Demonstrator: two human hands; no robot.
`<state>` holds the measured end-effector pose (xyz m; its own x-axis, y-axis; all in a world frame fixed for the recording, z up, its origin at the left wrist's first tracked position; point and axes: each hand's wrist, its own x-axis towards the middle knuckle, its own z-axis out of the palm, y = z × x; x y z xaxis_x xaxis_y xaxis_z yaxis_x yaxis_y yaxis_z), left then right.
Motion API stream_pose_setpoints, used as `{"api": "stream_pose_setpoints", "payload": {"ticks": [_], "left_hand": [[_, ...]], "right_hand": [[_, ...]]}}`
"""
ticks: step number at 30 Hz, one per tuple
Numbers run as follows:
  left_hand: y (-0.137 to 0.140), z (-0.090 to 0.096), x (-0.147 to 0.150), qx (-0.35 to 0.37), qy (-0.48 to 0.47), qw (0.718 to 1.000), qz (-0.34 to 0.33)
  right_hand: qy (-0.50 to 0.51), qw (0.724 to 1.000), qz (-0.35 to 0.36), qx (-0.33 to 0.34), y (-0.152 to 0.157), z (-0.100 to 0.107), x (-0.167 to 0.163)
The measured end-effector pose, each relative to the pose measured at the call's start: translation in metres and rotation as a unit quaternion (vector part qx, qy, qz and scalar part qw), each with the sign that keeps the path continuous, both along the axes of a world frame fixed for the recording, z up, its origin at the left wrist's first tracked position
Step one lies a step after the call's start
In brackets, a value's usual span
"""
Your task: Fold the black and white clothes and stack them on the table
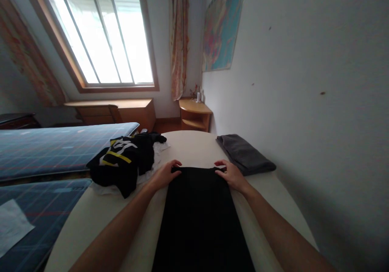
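Observation:
A long black garment lies flat and narrow on the white round table, running from the near edge of the view toward the table's middle. Its exact kind does not show. At its far left corner, my left hand grips the edge between thumb and fingers. My right hand pinches the far right corner in the same way. The far edge stretches almost straight between both hands. Just beyond my right hand is a folded dark grey cloth item.
Left on the table lies a crumpled black garment with yellow and white print, over white cloth. Blue plaid mattresses stand alongside, one bearing a white sheet. A wall borders the right; a wooden desk stands under the window.

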<state>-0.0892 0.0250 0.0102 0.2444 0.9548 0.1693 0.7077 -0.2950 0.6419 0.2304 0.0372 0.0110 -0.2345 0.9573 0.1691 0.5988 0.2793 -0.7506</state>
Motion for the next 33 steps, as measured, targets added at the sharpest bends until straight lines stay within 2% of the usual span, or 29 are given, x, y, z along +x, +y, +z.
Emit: {"api": "stream_pose_setpoints", "payload": {"ticks": [5, 11, 16, 22, 25, 27, 29, 31, 33], "left_hand": [[0.003, -0.004, 0.000, 0.024, -0.007, 0.999, 0.030], [0.002, -0.008, 0.005, 0.037, 0.025, 0.997, 0.065], [-0.001, -0.011, 0.009, 0.043, 0.046, 0.993, 0.100], [-0.002, -0.011, 0.015, 0.049, 0.058, 0.987, 0.145], [-0.004, -0.010, 0.018, 0.058, 0.060, 0.983, 0.162], [-0.008, -0.007, 0.021, 0.084, 0.063, 0.981, 0.165], [-0.015, -0.002, 0.024, 0.139, 0.081, 0.973, 0.168], [-0.024, 0.004, 0.030, 0.187, 0.109, 0.962, 0.165], [-0.034, 0.008, 0.039, 0.195, 0.132, 0.961, 0.143]], "right_hand": [[0.063, 0.997, -0.025, 0.025, -0.001, -0.003, -0.003], [0.049, 0.997, -0.037, 0.037, 0.009, -0.003, -0.008], [0.072, 0.992, -0.056, 0.088, 0.020, -0.002, -0.012], [0.070, 0.993, -0.053, 0.078, 0.028, -0.019, -0.014], [0.072, 0.990, -0.055, 0.112, 0.024, -0.023, -0.013], [0.043, 0.985, -0.047, 0.160, 0.016, -0.020, -0.012], [-0.014, 0.981, -0.017, 0.194, 0.005, -0.013, -0.013], [-0.073, 0.978, 0.022, 0.196, -0.007, -0.007, -0.016], [-0.123, 0.975, 0.052, 0.178, -0.017, -0.003, -0.021]]}}
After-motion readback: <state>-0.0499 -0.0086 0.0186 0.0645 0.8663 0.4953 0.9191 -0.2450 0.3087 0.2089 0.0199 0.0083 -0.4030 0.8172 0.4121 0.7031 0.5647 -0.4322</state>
